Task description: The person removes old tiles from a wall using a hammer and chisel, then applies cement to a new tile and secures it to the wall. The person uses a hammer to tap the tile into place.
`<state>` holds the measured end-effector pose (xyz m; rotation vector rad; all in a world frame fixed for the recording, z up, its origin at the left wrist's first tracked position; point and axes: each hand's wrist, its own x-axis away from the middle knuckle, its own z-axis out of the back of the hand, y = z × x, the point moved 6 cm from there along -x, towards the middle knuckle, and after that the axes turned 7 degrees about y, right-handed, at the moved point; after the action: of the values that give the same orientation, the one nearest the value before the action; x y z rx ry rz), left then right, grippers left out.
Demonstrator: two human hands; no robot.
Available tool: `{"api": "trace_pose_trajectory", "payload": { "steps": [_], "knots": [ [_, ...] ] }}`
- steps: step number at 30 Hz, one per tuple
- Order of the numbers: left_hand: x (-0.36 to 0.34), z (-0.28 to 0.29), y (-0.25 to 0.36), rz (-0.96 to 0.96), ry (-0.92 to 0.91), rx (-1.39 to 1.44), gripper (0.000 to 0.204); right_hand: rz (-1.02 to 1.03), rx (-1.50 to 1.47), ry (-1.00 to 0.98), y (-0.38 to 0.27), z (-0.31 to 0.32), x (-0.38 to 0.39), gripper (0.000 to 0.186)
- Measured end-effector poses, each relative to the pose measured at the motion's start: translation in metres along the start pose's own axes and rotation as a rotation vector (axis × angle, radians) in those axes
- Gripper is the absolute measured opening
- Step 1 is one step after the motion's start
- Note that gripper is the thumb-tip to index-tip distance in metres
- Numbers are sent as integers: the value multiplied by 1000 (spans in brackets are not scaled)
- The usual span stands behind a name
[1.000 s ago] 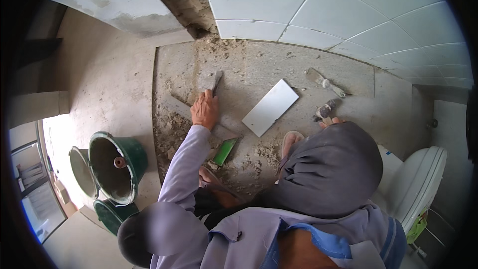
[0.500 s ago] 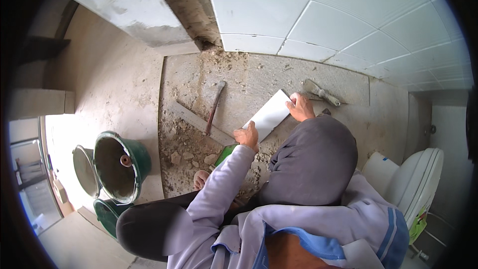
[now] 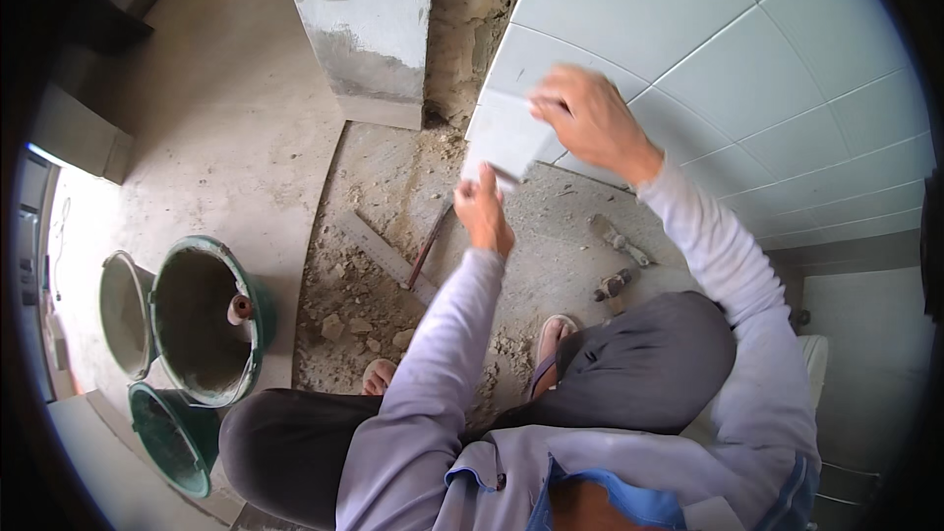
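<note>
Both hands lift a white tile strip point(image 3: 501, 138) in front of the tiled wall, beside the rough gap. My left hand point(image 3: 485, 211) grips its lower end; my right hand point(image 3: 590, 123), slightly blurred, pinches its upper end. Below, a thin dark-red bar with a metal tip point(image 3: 421, 261) lies across a pale flat strip point(image 3: 376, 244) among rubble. A scraper with a handle point(image 3: 619, 241) and a dark-headed tool point(image 3: 612, 285) lie to the right.
Green buckets point(image 3: 172, 433) and a paler bucket point(image 3: 126, 320) stand at the left. A plastered column edge point(image 3: 364, 49) borders the debris-filled gap point(image 3: 457, 29). White tiled wall point(image 3: 747, 59) rises at the right. Broken mortar point(image 3: 349, 315) lies by my feet, and a toilet edge shows behind my right arm.
My left hand left the bar, both hands took hold of the tile on the floor, and they have now raised it toward the wall. The view has turned as well.
</note>
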<state>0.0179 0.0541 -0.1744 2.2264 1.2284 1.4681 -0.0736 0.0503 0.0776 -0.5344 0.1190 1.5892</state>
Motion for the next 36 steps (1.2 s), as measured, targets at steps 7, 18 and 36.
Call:
{"api": "trace_pose_trajectory", "payload": {
  "steps": [7, 18, 36],
  "knots": [
    [-67, -57, 68, -108, -97, 103, 54, 183, 399, 113, -21, -7, -80, 11],
    [-96, -83, 79, -62, -52, 224, 58, 231, 430, 145, -16, -20, -104, 18],
    [-104, -87, 68, -126, -32, 227, 68, 369, 547, -330, -25, -27, -152, 7]
  ]
}}
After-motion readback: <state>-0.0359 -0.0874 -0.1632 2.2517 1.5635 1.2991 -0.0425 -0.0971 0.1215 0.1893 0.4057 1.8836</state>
